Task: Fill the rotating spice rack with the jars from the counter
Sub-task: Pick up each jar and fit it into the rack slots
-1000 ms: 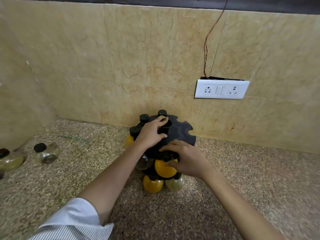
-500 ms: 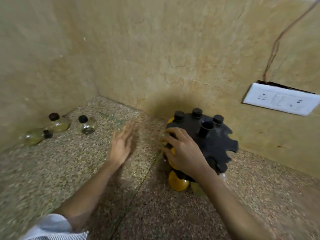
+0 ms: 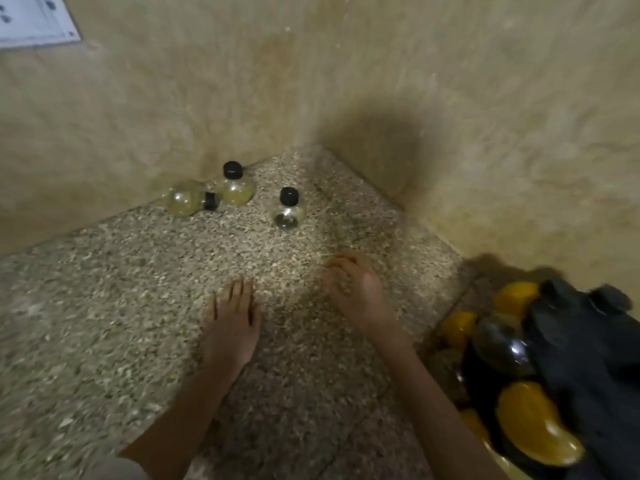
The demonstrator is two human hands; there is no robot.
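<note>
Three small round glass jars with black caps sit in the counter's corner: a nearly clear one point(image 3: 288, 210) upright on the right, a yellowish one point(image 3: 236, 188) upright behind it, and another yellowish one point(image 3: 187, 200) lying on its side. My left hand point(image 3: 232, 322) is flat and empty, fingers stretched toward the jars. My right hand point(image 3: 355, 289) hovers with fingers loosely curled, holding nothing. The black rotating spice rack point(image 3: 581, 372) stands at the right edge, with yellow and dark jars hanging in it.
The speckled granite counter point(image 3: 104, 306) meets two beige stone walls point(image 3: 485, 98) in a corner. A white switch plate point(image 3: 34, 20) sits on the left wall at top left.
My view swung left, so the rack slid to the right edge. My right hand left the rack and both hands now reach toward the three jars in the corner.
</note>
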